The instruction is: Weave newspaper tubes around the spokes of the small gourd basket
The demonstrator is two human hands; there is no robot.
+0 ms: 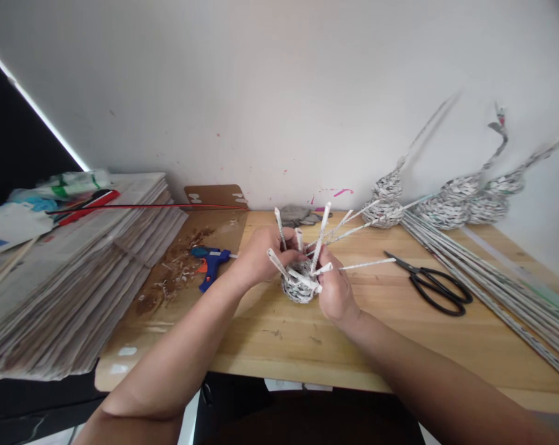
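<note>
A small round piece woven from rolled newspaper (300, 290) is held just above the wooden table, with several white paper tubes sticking up and outward from its rim. My left hand (266, 252) is closed on its left and far side, the fingers reaching in among the tubes. On the right side my right hand (336, 290) wraps round the woven wall, its thumb side at the rim. Longer thin paper tubes extend from the piece to the right. Some fingertips of both hands are hidden by the tubes.
Black scissors (439, 290) lie right of the hands, beside long paper tubes (488, 278). Woven paper gourd shapes (384, 201) stand by the wall. A blue glue gun (212, 267) lies left, near a tall newspaper stack (98, 272). A grey cloth (298, 215) is behind the hands.
</note>
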